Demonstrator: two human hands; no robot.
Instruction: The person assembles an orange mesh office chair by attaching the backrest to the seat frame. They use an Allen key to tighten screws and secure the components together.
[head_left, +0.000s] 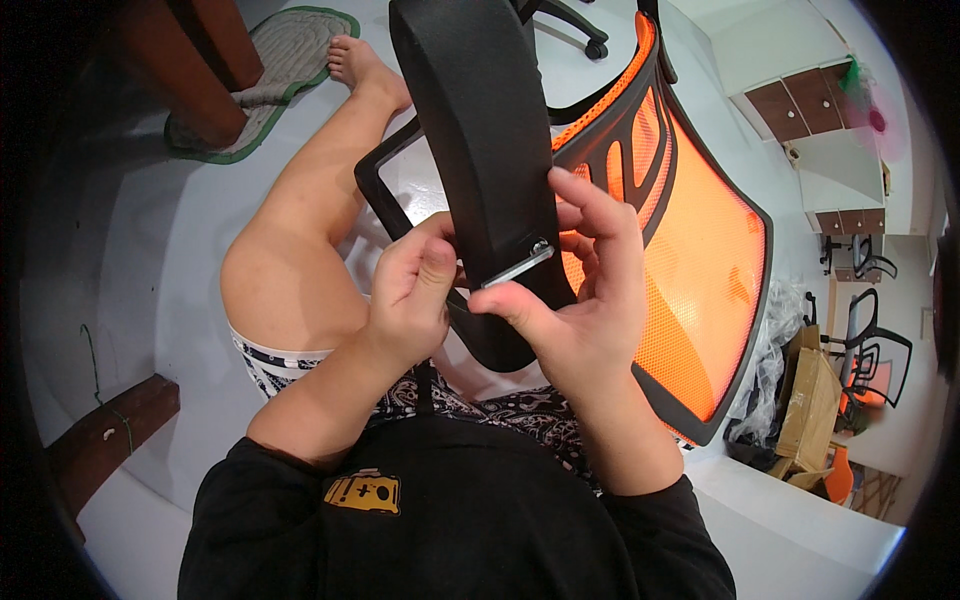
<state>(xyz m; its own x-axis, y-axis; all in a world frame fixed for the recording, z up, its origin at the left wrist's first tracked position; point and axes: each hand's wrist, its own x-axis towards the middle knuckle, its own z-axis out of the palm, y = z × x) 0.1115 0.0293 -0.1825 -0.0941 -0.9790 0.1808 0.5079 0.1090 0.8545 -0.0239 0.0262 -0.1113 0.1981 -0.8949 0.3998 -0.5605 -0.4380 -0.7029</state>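
A long black chair part [480,130] with a rounded lower end stands tilted between my hands, at the centre. Near that end, a silver hex key [517,266] lies across its face, its far end at a bolt. My right hand [598,290] spans the right side. Its thumb is at the key's near end, and its forefinger rests on the part's edge. On the left side my left hand [410,290] is closed at the edge, thumb raised; some fingertips are hidden behind the part. An orange mesh chair back [705,270] leans just right of my right hand.
A black loop-shaped armrest [372,180] juts out left, above my bare leg. A wheeled chair base [595,47] is at the top. Beyond the mesh back lie clear plastic wrapping [770,370] and a cardboard box [810,405]. A grey mat [290,60] is at upper left.
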